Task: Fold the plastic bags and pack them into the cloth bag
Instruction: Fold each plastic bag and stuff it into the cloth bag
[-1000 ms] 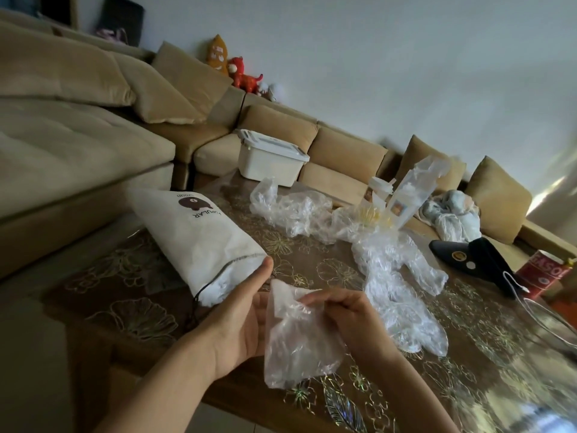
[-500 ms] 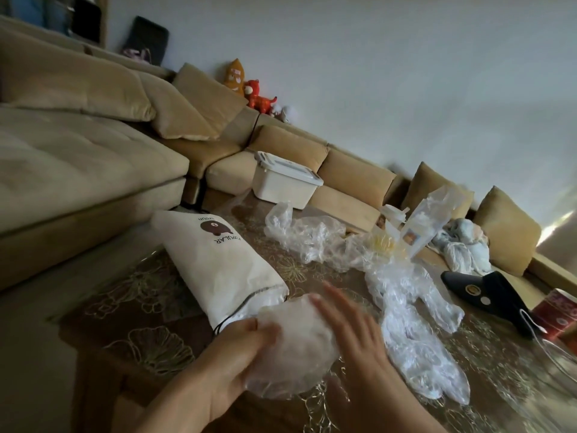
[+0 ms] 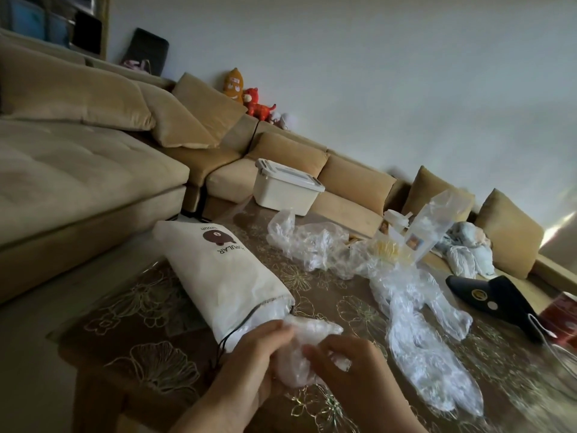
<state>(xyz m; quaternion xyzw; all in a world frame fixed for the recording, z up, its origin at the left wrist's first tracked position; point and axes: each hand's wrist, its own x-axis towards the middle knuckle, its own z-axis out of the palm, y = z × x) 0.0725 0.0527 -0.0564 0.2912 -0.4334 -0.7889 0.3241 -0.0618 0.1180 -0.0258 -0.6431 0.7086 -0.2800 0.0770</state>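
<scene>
Both hands (image 3: 249, 360) curled around plastic bag (image 3: 312, 332)

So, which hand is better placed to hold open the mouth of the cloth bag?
Probably the left hand: it grips the folded plastic bag right beside the mouth of the cloth bag. The right hand pinches that bag on the far side.

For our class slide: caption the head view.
Left hand and right hand grip a crumpled clear plastic bag at the mouth of a white cloth bag.
</scene>
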